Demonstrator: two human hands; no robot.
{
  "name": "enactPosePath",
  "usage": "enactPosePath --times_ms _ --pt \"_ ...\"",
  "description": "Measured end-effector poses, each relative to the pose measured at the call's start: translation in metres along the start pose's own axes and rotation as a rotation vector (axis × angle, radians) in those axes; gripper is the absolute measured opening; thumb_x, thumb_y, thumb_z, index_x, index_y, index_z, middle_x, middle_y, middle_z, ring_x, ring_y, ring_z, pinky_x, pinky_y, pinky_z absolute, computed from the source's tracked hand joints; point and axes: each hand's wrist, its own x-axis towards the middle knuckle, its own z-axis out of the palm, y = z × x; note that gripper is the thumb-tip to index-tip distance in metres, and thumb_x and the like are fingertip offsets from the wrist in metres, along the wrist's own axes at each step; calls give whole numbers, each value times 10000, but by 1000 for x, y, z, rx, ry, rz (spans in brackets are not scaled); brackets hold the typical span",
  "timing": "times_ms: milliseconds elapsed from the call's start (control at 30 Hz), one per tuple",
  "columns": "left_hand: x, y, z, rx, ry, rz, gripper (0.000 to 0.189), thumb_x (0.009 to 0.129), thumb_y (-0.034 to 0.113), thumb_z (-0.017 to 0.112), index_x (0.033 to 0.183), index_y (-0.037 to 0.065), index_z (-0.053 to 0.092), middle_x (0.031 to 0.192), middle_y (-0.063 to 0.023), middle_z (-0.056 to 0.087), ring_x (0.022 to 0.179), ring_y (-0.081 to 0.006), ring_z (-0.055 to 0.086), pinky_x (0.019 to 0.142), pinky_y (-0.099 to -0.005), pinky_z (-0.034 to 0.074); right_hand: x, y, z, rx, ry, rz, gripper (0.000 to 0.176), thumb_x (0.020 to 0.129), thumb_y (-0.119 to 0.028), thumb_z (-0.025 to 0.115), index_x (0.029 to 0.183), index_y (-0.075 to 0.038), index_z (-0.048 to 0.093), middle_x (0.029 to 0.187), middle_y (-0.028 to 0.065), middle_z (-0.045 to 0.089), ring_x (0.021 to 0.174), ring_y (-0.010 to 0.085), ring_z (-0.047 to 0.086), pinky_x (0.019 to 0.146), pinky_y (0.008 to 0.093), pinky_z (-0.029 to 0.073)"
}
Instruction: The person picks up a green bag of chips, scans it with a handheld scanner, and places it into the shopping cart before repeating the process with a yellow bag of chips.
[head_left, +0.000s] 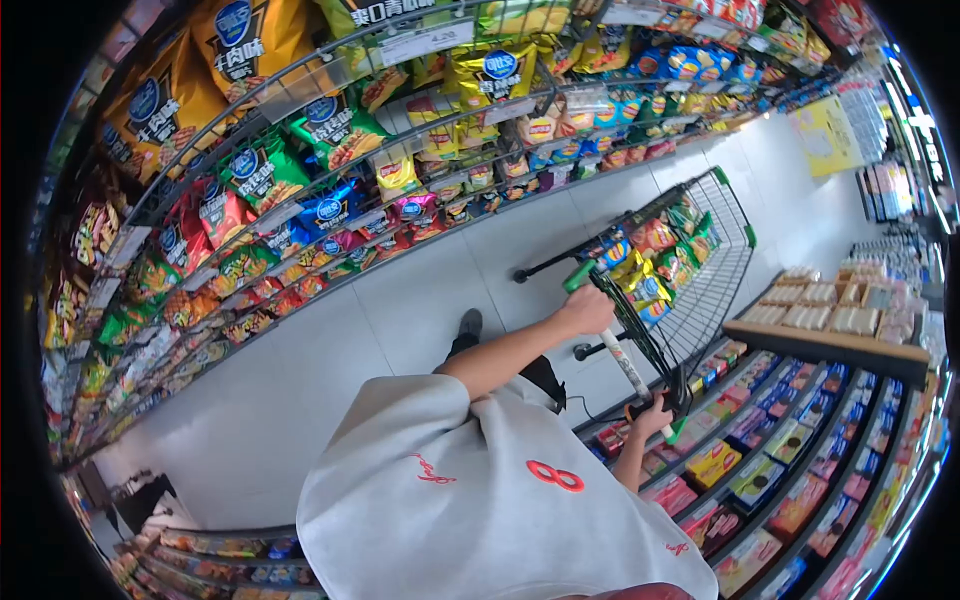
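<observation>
On the left, a long snack rack [430,38] is holding rows of puffy bags, like the green snack bag [262,172]. The bags are facing out, probably so people can see the pictures. A dark shoe [471,322] is resting on the pale floor tiles [400,300].

Next, the left hand [590,308] is holding the handle [627,366] just beside its green end. Its grip is closing all the way around the bar. The right hand [655,415] is holding the same bar near the other end, and its grip is wrapping around it too. The two hands are holding well apart, which is likely making the cart easier to steer.

The shopping cart [733,290] is standing in front of the person, between the racks. Inside it, a yellow chip bag [642,288] and a green chip bag [676,266] are lying with red and blue ones. The wire sides are keeping them in.

Farther right, snack boxes, like the yellow box [713,464], are sitting in neat rows on low shelves. Beyond them, a wooden display stand [820,346] is carrying small packs.
</observation>
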Motion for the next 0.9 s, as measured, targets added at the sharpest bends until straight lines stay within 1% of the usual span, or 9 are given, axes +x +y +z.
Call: enactPosePath --times_ms 133,233,267,333,400,433,600,767,900 --pt "-36 -24 -1 -12 14 15 220 852 269 581 740 96 659 684 -122 684 678 -307 689 679 -469 498 -46 -3 7 -144 50 -47 105 868 -51 659 899 47 638 877 89 650 771 193 601 749 348 494" --pt "-62 -41 -12 -17 66 31 233 873 269 565 747 91 648 686 -131 677 693 -340 683 675 -513 503 -82 -17 18 -50 49 -44 160 852 -83 702 901 64 665 811 84 659 764 180 600 732 351 496" --pt "-70 -43 -19 -20 68 9 235 877 266 561 753 86 648 682 -135 673 701 -350 681 681 -529 503 -90 -19 19 -66 33 -147 173 834 -113 725 878 49 687 761 106 664 749 213 622 718 371 497" --pt "-84 -49 -29 3 72 -25 252 851 265 582 688 98 677 705 -134 694 687 -338 692 679 -497 524 -109 -11 21 -222 54 -94 190 807 -180 743 868 -3 715 773 150 690 768 302 644 760 424 482" --pt "-95 -59 -39 -9 -8 -53 250 841 292 592 727 101 707 748 -136 710 737 -341 701 719 -482 534 -134 -28 19 -374 2 -128 207 776 -247 755 854 -56 739 807 175 700 818 382 624 830 472 445" --pt "-101 -64 -43 -11 -47 -69 254 836 305 598 746 103 722 769 -137 718 763 -342 705 739 -474 539 -142 -37 20 -331 -38 -263 198 777 -267 744 824 -74 742 814 151 705 839 394 601 871 475 417" --pt "-125 -75 -63 3 -339 -232 328 780 382 617 872 109 773 911 -157 741 914 -344 707 851 -451 533 -185 -20 24 -489 -25 -206 293 749 -372 744 825 -90 758 831 189 663 923 401 566 860 482 430" --pt "-167 -94 -65 190 -442 -287 402 784 430 600 968 120 778 1019 -168 738 986 -352 701 871 -420 532 -246 -52 27 -372 25 -255 370 721 -365 777 735 -12 664 761 180 629 840 390 562 843 472 431" --pt "-208 -87 -73 214 -561 -329 434 800 470 567 985 141 780 1009 -129 750 997 -338 702 904 -422 519 -287 -43 15 -383 83 -346 355 721 -366 768 729 -26 665 761 158 641 801 358 586 861 446 423"
